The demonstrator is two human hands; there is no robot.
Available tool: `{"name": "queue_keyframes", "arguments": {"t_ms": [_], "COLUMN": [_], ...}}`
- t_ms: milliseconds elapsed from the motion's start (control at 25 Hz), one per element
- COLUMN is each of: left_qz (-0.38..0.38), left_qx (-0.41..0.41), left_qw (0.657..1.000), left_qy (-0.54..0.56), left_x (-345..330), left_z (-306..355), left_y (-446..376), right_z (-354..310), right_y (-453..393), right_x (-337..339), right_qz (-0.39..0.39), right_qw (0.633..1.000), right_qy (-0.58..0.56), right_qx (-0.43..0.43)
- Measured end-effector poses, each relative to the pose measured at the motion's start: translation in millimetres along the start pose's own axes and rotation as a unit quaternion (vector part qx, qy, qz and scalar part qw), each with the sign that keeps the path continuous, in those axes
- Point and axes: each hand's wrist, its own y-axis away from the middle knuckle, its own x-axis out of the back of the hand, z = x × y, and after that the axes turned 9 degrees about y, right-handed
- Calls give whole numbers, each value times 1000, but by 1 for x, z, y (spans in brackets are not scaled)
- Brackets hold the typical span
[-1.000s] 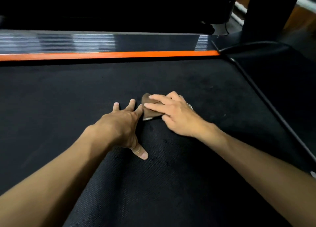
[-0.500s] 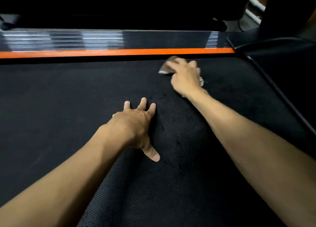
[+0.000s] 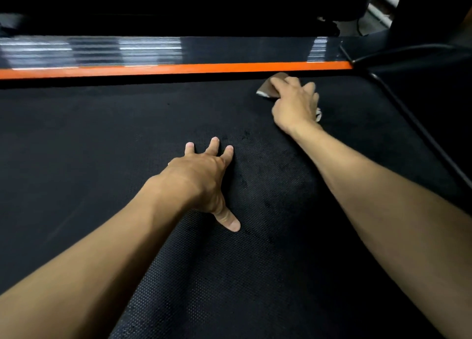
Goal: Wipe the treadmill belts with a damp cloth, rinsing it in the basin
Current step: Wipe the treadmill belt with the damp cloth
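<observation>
The black textured treadmill belt (image 3: 102, 144) fills most of the view. A small brown cloth (image 3: 267, 87) with a pale edge lies on the belt near its far side, close to the orange stripe. My right hand (image 3: 295, 104) lies flat on top of the cloth with straight fingers, pressing it against the belt; most of the cloth is hidden under the palm. My left hand (image 3: 204, 178) rests on the middle of the belt with fingers spread and thumb out, holding nothing. No basin is in view.
An orange stripe (image 3: 178, 69) and a glossy dark side rail (image 3: 153, 49) run along the belt's far edge. A black raised frame edge (image 3: 419, 124) slants down the right side. Dark machine parts stand behind the rail.
My right hand has slid the cloth from beside my left hand away to the far edge by the orange stripe. My left hand has stayed planted on the belt.
</observation>
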Motion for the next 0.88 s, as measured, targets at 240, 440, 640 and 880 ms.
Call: {"name": "queue_keyframes", "arguments": {"t_ms": [240, 440, 640, 880], "left_qz": [-1, -2, -6, -11], "left_qx": [0, 0, 0, 2], "left_qw": [1000, 1000, 1000, 1000], "left_qy": [5, -2, 1, 2], "left_x": [0, 0, -1, 1], "left_z": [1, 0, -1, 2], "left_y": [3, 1, 1, 3], "right_z": [32, 59, 68, 30], "right_y": [-6, 17, 18, -6], "right_x": [63, 43, 16, 4], "right_qz": [-187, -83, -35, 3], "right_qw": [836, 987, 951, 995], "right_qy": [-503, -66, 60, 104], "right_qx": [-118, 123, 302, 9]}}
